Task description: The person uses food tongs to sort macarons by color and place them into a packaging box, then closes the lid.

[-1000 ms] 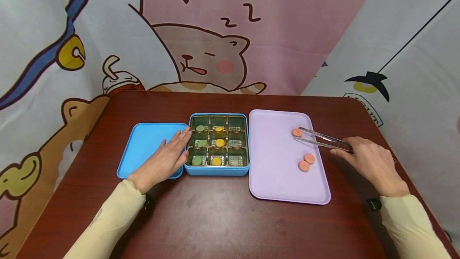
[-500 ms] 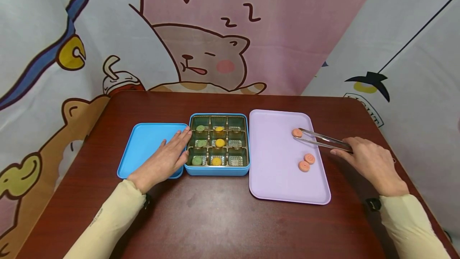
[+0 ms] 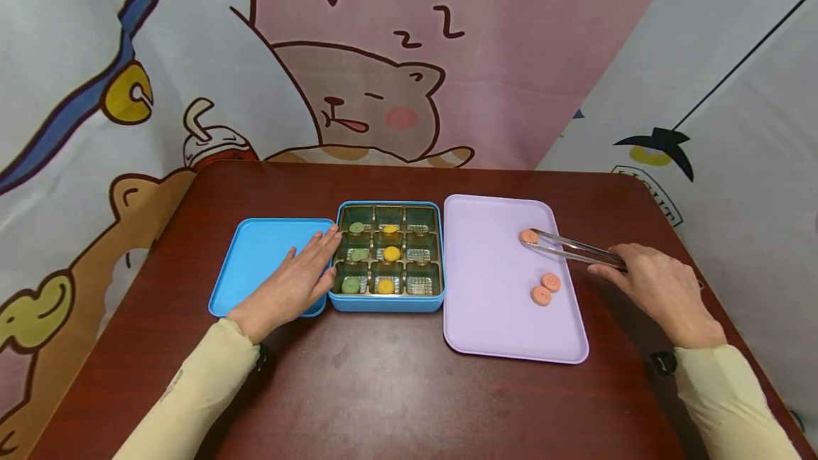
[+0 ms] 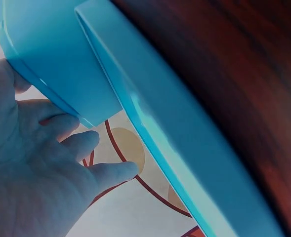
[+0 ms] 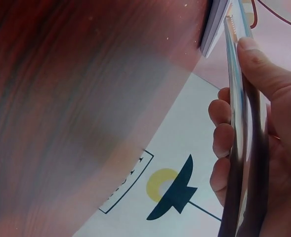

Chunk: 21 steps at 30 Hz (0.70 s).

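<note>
At three o'clock from the blue box point(image 3: 386, 305), the right hand point(image 3: 667, 297) gripped metal tongs point(image 3: 578, 245); the left hand point(image 3: 294, 286) lay unclenched along the box's nine o'clock edge. Farther off, at the right hand's ten o'clock, the tongs' tips had drawn in slightly on the far orange slice point(image 3: 527, 236), seemingly securing it, though it hadn't left the lilac tray point(image 3: 486, 304).

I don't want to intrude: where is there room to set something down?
Bare: the table in front of the box, between the sleeves; behind the box; the left half of the tray. Crowded: the box's left edge, with the left hand; the tray's right half, with tongs and pink slices.
</note>
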Each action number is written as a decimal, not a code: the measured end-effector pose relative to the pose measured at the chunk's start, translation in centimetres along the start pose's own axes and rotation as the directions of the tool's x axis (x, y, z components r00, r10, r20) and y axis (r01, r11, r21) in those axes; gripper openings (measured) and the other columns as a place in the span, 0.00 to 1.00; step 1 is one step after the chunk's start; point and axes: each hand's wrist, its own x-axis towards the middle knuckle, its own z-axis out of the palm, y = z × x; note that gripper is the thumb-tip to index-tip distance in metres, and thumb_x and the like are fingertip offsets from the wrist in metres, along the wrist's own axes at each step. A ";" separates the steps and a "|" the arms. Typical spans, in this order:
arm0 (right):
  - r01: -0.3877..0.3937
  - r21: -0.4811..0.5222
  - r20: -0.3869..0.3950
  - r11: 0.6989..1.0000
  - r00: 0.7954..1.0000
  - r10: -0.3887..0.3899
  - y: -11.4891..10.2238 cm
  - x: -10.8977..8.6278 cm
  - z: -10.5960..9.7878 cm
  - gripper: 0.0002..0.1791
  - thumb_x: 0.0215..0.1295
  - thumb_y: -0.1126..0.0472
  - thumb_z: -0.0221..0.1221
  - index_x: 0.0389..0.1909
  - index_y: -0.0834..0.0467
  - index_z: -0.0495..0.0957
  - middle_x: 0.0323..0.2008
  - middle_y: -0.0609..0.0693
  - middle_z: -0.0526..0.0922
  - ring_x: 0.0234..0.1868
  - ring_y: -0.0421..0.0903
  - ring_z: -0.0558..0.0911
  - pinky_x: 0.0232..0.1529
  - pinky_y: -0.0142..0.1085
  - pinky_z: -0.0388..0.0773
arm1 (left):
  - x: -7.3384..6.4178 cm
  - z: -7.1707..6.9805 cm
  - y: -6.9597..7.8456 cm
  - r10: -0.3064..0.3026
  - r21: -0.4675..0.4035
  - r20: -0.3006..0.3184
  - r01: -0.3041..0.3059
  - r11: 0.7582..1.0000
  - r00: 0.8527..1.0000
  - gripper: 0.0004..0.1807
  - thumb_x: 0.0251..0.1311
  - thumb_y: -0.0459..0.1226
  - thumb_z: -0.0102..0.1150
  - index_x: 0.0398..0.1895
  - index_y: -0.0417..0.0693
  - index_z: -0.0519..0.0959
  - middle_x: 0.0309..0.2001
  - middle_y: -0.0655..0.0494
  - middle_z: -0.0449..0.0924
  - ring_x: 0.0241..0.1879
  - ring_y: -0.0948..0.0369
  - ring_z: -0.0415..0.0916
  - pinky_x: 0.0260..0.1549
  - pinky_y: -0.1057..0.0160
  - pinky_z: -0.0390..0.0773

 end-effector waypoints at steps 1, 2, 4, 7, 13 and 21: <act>0.001 0.000 -0.001 1.000 1.000 -0.001 0.0 0.0 0.0 0.26 0.55 0.46 0.77 0.39 0.64 0.81 0.24 0.54 0.81 0.19 0.47 0.73 0.13 0.42 0.69 | 0.0 0.0 0.0 0.000 0.000 -0.001 0.000 1.000 1.000 0.36 0.81 0.45 0.46 0.84 0.43 0.49 0.84 0.49 0.42 0.81 0.43 0.45 0.70 0.28 0.51; 0.000 0.000 0.000 1.000 1.000 0.000 0.0 0.0 0.0 0.26 0.55 0.46 0.77 0.39 0.64 0.81 0.24 0.54 0.81 0.19 0.47 0.73 0.13 0.42 0.69 | 0.0 0.0 0.0 0.000 0.001 -0.003 0.000 1.000 1.000 0.36 0.81 0.45 0.46 0.84 0.43 0.49 0.84 0.49 0.42 0.81 0.43 0.45 0.70 0.28 0.51; 0.002 0.000 -0.001 1.000 1.000 -0.002 0.0 0.0 0.0 0.25 0.55 0.46 0.77 0.38 0.64 0.81 0.23 0.53 0.81 0.19 0.47 0.73 0.13 0.43 0.70 | 0.0 0.1 0.0 -0.002 0.000 -0.004 0.002 1.000 1.000 0.36 0.81 0.45 0.46 0.84 0.43 0.49 0.84 0.49 0.42 0.81 0.43 0.45 0.70 0.28 0.51; 0.005 -0.001 -0.005 1.000 1.000 -0.005 0.0 0.0 0.0 0.25 0.55 0.47 0.77 0.38 0.63 0.81 0.23 0.53 0.81 0.19 0.47 0.73 0.13 0.43 0.70 | 0.0 0.1 0.0 -0.003 0.001 -0.006 0.003 1.000 1.000 0.36 0.81 0.45 0.46 0.84 0.43 0.49 0.84 0.49 0.42 0.81 0.43 0.45 0.70 0.28 0.51; 0.029 -0.004 -0.040 1.000 0.999 -0.029 0.0 -0.2 -0.1 0.25 0.54 0.47 0.78 0.37 0.63 0.81 0.23 0.53 0.81 0.18 0.47 0.72 0.12 0.41 0.67 | 0.0 0.0 0.1 -0.012 -0.002 0.006 0.012 1.000 1.000 0.36 0.81 0.45 0.46 0.84 0.44 0.48 0.84 0.49 0.42 0.81 0.44 0.44 0.71 0.28 0.50; 0.061 0.010 -0.086 0.998 0.994 -0.060 -0.6 -0.6 -0.5 0.25 0.52 0.47 0.78 0.38 0.62 0.81 0.23 0.52 0.80 0.18 0.46 0.71 0.11 0.40 0.63 | 0.0 -0.1 0.2 -0.022 -0.010 0.018 0.022 1.000 1.000 0.37 0.81 0.46 0.46 0.84 0.44 0.48 0.84 0.50 0.41 0.81 0.45 0.43 0.71 0.29 0.49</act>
